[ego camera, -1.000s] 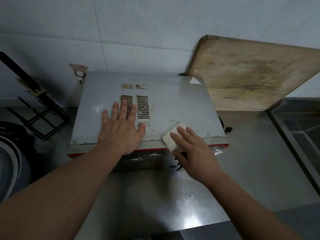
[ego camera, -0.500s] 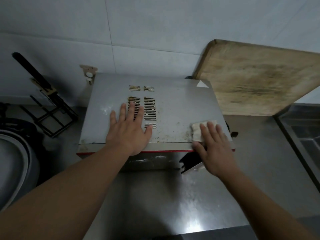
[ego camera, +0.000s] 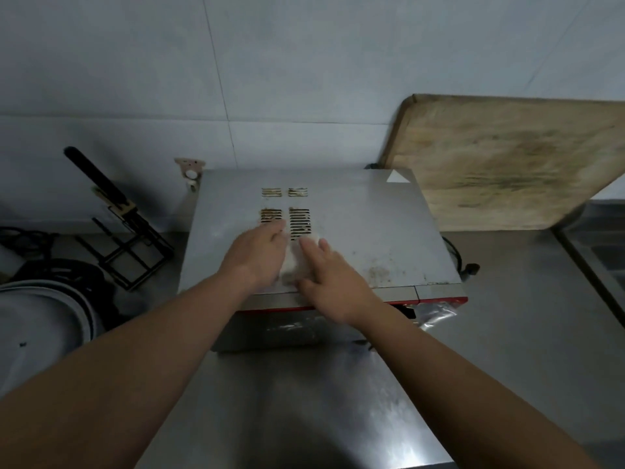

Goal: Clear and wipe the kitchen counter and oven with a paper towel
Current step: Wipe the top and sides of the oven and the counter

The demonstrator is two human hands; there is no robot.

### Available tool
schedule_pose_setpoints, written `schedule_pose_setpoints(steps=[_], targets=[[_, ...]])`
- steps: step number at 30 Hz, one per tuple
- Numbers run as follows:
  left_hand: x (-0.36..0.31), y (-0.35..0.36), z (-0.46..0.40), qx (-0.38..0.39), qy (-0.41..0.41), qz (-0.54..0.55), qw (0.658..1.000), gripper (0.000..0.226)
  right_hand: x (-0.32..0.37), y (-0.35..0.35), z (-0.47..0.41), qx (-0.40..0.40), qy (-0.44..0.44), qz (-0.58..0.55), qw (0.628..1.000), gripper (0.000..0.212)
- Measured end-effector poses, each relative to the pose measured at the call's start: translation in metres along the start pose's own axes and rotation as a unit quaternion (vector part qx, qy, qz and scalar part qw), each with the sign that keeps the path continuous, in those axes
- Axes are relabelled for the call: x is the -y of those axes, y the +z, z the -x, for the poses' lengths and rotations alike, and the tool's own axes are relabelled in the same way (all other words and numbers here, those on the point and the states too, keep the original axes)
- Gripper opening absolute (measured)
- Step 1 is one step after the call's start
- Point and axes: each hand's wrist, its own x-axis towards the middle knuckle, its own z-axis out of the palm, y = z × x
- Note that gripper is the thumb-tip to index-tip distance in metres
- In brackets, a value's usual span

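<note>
**Wiping the oven top, towel at the vents**

The paper towel lies on top of the oven, near its front edge and just below the right-hand vent slots. The right hand presses it flat with straightened fingers, released rather than clenched, only pushing the towel along. The left hand rests palm-down on the oven top just beside the towel, fingers laid out toward the left slots; it holds nothing and seems to steady the oven.

The step in hand looks like the oven wipe, part done: brown specks and a smear remain toward the front right of the top, and the slots look rusty or greasy. The next move probably calls for firm flat pressure carried rightward over those marks, keeping the towel from snagging on the slot edges.

Motion blur softens both hands, so whether the left thumb touches the towel cannot be told. Most of the towel is hidden under the right fingers. The oven's front face is foreshortened and dim. On the steel desk, the cutting board leaning on the wall is cut off at right, as are a dark rack and a round pan at left.
</note>
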Motion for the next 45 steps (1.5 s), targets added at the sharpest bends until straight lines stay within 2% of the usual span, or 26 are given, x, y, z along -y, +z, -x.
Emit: schedule_pose_setpoints(steps=[2, 4, 6, 8, 10, 12, 14, 17, 22, 28, 33, 36, 41, 45], targets=[[-0.019, -0.004, 0.008, -0.07, 0.046, -0.014, 0.996, 0.048, 0.011, -0.01, -0.003, 0.012, -0.002, -0.119, 0.993, 0.072], [-0.029, 0.001, 0.015, -0.079, 0.146, -0.117, 0.979, 0.053, 0.005, -0.021, -0.01, -0.064, 0.013, -0.111, 0.992, 0.069], [-0.029, 0.005, 0.016, -0.08, 0.201, -0.199, 0.956, 0.057, -0.02, -0.038, -0.02, -0.156, 0.067, -0.053, 0.984, 0.06], [-0.022, 0.004, 0.012, -0.072, 0.189, -0.224, 0.953, 0.058, -0.051, -0.052, -0.026, -0.19, 0.122, -0.011, 0.974, 0.052], [-0.008, 0.006, 0.011, -0.053, 0.145, -0.228, 0.961, 0.058, -0.076, -0.054, -0.026, -0.193, 0.104, 0.069, 0.973, 0.046], [0.005, 0.015, 0.017, -0.025, 0.114, -0.256, 0.96, 0.058, -0.091, -0.045, -0.026, -0.181, 0.06, 0.152, 0.97, 0.051], [0.011, 0.033, 0.028, 0.002, 0.107, -0.256, 0.961, 0.059, -0.098, -0.038, -0.029, -0.153, 0.066, 0.187, 0.968, 0.062], [0.015, 0.051, 0.032, -0.003, 0.093, -0.243, 0.966, 0.066, -0.1, -0.036, -0.033, -0.144, 0.084, 0.201, 0.965, 0.072], [0.022, 0.054, 0.023, -0.015, 0.108, -0.284, 0.953, 0.081, -0.101, -0.035, -0.031, -0.131, 0.09, 0.206, 0.965, 0.073], [0.018, 0.038, -0.032, -0.012, 0.039, -0.275, 0.96, 0.074, -0.101, -0.034, -0.03, -0.132, 0.086, 0.208, 0.965, 0.074], [0.014, 0.031, -0.059, 0.005, 0.028, -0.273, 0.962, 0.072, -0.103, -0.034, -0.033, -0.146, 0.09, 0.21, 0.962, 0.072], [0.013, 0.027, -0.055, 0.016, 0.031, -0.276, 0.961, 0.075, -0.103, -0.035, -0.033, -0.146, 0.088, 0.207, 0.963, 0.072], [0.026, 0.03, -0.014, -0.022, 0.069, -0.286, 0.956, 0.08, -0.102, -0.035, -0.032, -0.153, 0.087, 0.204, 0.963, 0.071], [0.029, 0.022, 0.007, 0.014, 0.088, -0.226, 0.97, 0.077, -0.102, -0.035, -0.032, -0.159, 0.084, 0.21, 0.961, 0.07]])
